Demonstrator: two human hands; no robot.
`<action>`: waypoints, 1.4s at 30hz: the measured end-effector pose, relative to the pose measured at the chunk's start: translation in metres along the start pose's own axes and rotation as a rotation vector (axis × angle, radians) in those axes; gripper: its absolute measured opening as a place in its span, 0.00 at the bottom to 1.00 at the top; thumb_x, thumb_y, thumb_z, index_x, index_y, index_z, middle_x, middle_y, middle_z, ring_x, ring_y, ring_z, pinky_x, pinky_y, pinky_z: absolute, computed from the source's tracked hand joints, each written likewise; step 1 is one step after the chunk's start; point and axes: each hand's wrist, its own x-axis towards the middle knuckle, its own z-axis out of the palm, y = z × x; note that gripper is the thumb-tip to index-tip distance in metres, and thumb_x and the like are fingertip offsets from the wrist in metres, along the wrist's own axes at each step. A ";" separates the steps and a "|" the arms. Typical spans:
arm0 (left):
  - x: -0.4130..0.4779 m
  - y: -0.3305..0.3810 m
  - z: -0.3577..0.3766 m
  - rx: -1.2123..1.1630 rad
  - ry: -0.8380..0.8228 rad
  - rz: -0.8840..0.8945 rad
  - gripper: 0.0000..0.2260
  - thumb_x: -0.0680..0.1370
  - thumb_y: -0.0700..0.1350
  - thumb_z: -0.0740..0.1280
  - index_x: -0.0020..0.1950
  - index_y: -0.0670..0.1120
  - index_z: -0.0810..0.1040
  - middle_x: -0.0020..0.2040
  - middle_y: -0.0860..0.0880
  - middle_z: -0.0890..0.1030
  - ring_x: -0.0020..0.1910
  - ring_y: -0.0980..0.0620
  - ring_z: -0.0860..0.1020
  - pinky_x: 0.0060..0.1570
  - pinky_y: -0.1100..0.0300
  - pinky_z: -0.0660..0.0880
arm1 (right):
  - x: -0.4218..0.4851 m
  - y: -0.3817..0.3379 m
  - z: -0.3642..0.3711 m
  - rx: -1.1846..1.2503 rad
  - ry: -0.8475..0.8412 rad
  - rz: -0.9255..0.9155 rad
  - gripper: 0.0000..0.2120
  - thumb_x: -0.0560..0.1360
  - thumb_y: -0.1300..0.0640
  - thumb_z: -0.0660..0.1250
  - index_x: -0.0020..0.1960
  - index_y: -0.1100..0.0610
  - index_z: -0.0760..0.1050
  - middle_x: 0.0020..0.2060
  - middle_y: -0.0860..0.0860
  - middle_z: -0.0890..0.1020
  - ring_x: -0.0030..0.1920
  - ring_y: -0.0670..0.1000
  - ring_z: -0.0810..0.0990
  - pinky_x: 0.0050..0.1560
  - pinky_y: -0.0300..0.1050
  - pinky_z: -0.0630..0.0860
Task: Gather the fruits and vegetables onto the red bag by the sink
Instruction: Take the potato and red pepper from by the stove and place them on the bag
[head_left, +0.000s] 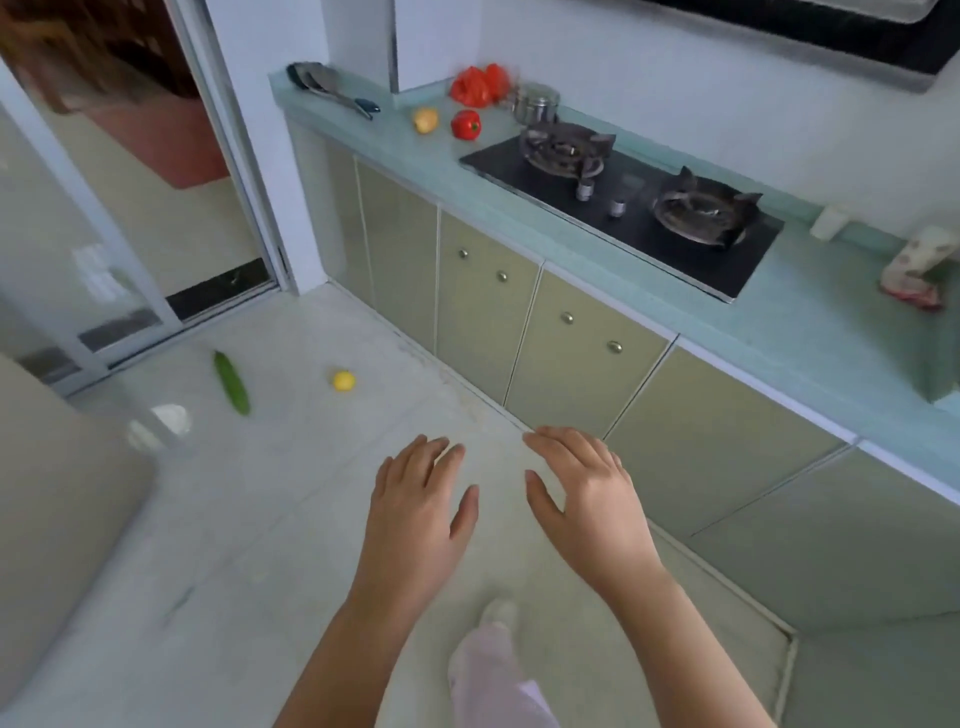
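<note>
Soft, even daylight fills the scene, with only faint shadows. A bright patch of glare sits on the floor. Wide-angle distortion bends the edges; the picture is slightly blurred throughout.

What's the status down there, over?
Left hand and right hand open, empty. Cucumber and lemon on floor; red pepper, potato on counter. Path clear.

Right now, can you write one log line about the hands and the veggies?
left hand: open, empty | right hand: open, empty | cucumber, lemon: floor | potato, red pepper: counter | red bag: counter
</note>
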 end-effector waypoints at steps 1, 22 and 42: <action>0.007 -0.008 0.000 0.010 -0.003 -0.018 0.18 0.74 0.49 0.57 0.55 0.40 0.77 0.52 0.41 0.80 0.55 0.39 0.77 0.52 0.42 0.74 | 0.011 0.000 0.008 0.013 -0.011 -0.008 0.17 0.71 0.52 0.57 0.55 0.57 0.77 0.52 0.52 0.81 0.53 0.55 0.78 0.54 0.49 0.73; 0.304 -0.132 0.025 0.103 0.030 -0.089 0.20 0.74 0.51 0.56 0.58 0.42 0.76 0.56 0.44 0.80 0.58 0.42 0.76 0.57 0.47 0.70 | 0.328 0.061 0.125 0.131 -0.047 0.010 0.15 0.70 0.57 0.63 0.56 0.58 0.76 0.52 0.53 0.81 0.55 0.57 0.77 0.56 0.53 0.72; 0.584 -0.372 0.018 0.063 0.032 -0.034 0.19 0.74 0.50 0.56 0.57 0.40 0.76 0.54 0.41 0.80 0.56 0.40 0.76 0.56 0.43 0.71 | 0.640 -0.012 0.278 0.079 -0.090 0.060 0.17 0.71 0.54 0.61 0.56 0.58 0.76 0.55 0.54 0.80 0.57 0.56 0.76 0.58 0.55 0.71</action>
